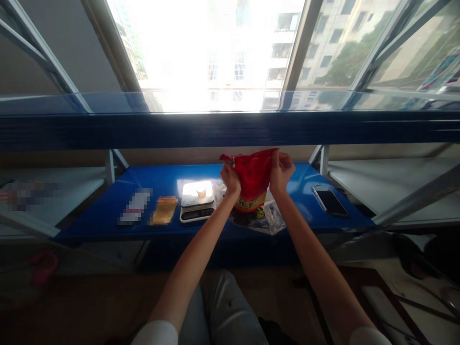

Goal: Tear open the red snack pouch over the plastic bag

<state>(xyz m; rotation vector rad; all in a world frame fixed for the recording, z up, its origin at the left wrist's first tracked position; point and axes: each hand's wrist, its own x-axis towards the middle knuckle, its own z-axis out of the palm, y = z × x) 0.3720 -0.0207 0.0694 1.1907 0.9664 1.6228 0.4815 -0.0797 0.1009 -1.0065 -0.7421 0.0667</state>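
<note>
A red bag [253, 175] with yellow print near its bottom is held up over the blue shelf. My left hand [230, 178] grips its left edge, and my right hand [281, 171] pinches its upper right corner. Beneath the bag lies a clear plastic bag [275, 219] with dark contents, partly hidden by the red one. To the left stands a white scale [197, 203] bearing a small cup [201, 192]. Gold packets [164, 211] lie left of the scale.
A blurred white and red item [135, 207] lies at the left on the blue shelf [108, 211]. A phone [329, 200] rests at the right. A blue beam [179, 130] crosses above the shelf, with metal frame bars at both sides.
</note>
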